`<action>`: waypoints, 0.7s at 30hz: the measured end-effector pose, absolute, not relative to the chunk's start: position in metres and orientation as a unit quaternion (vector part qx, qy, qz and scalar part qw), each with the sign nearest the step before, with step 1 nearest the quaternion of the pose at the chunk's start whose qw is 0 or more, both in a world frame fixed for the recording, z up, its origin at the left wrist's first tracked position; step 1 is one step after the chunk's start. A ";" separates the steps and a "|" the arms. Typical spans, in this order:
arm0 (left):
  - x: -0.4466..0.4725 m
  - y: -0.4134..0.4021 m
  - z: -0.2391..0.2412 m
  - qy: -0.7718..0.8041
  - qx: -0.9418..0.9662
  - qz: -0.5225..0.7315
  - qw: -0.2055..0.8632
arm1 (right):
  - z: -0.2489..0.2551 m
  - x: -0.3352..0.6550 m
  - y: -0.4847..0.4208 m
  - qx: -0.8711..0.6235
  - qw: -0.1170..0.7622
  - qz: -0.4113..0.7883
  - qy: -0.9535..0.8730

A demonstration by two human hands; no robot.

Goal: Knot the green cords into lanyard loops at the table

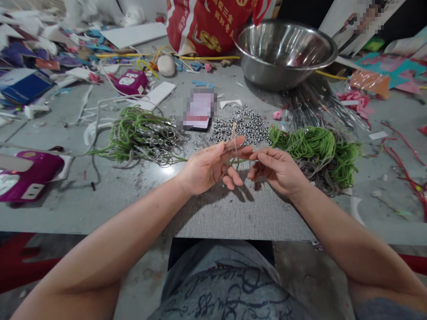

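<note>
My left hand [213,166] is closed at thumb and forefinger on a thin grey-green cord [235,146], its other fingers loosely curled. A loop of that cord hangs over its fingers. My right hand [275,169] pinches the cord a little to the right, near the left fingertips. Behind the hands lie many small silver beads [245,122]. To the left is a pile of green cords with silver metal pieces [143,133]. At the right lies a bundle of green and grey cords [313,149]. What sits inside the right fingertips is too small to make out.
A phone [200,109] lies beyond the beads. A steel bowl [287,53] and a red bag [213,26] stand at the back. Purple power strips [33,175] with a white cable lie left. Scraps cover the far left; red cords [403,166] lie right.
</note>
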State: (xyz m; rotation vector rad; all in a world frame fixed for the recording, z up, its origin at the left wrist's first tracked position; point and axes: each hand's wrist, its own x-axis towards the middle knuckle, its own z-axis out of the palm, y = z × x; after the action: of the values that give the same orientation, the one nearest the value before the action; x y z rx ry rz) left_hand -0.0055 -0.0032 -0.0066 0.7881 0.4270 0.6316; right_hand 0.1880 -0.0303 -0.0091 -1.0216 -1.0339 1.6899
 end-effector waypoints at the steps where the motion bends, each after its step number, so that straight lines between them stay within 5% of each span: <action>1: -0.005 -0.004 -0.007 0.201 0.375 0.294 0.856 | -0.009 0.188 -0.031 -0.408 0.431 0.686 -0.420; 9: -0.005 -0.005 -0.007 0.202 0.391 0.284 0.852 | -0.010 0.191 -0.032 -0.349 0.299 0.752 -0.472; 21: -0.009 0.001 -0.004 0.336 0.383 0.390 0.767 | -0.003 0.198 -0.027 -0.395 0.491 0.652 -0.420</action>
State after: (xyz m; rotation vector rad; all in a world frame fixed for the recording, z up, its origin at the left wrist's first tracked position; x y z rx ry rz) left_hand -0.0091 0.0015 -0.0044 0.8319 0.7286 0.8469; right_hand 0.1976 -0.0270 -0.0034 -0.9599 -1.0205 1.5841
